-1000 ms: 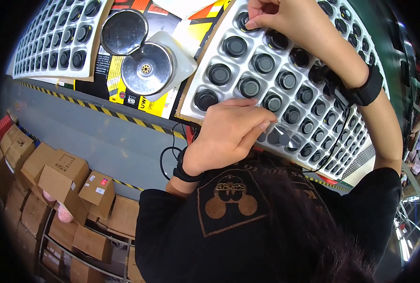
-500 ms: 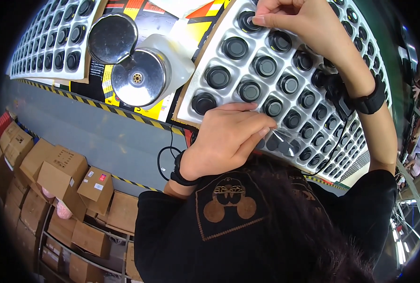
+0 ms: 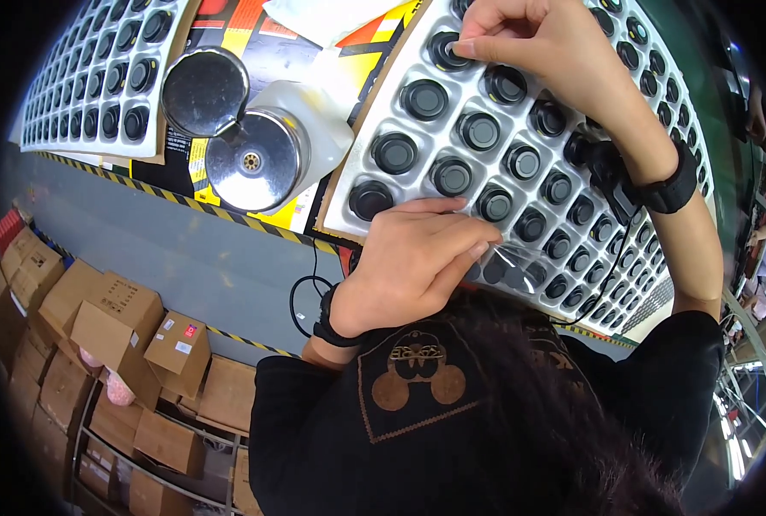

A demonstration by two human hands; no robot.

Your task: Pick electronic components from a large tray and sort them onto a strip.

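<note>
A white moulded tray (image 3: 441, 70) holds rows of round black lens-like parts (image 3: 477, 131), each in its own pocket. Over its far left area, my right hand (image 3: 551, 47) is closed in a pinch, thumb and finger touching the top of one black part (image 3: 445, 52). Whatever sits between those fingertips is too small to make out. Near the tray's front edge, my left hand (image 3: 413, 267) pinches a clear plastic bag (image 3: 519, 265) between thumb and forefinger. The bag lies over several black parts at the near edge.
Left of the tray stands a whitish bottle (image 3: 323, 133) with a metal pump top and raised lid (image 3: 205, 92). Another filled tray (image 3: 147, 142) lies farther left. A black device with a cable (image 3: 611, 168) rests by my right wrist. Cardboard boxes (image 3: 116, 310) fill shelving at lower left.
The view has shifted slightly. My right hand stays pinched at the same black part, and my left hand keeps hold of the clear bag with hardly any movement.
</note>
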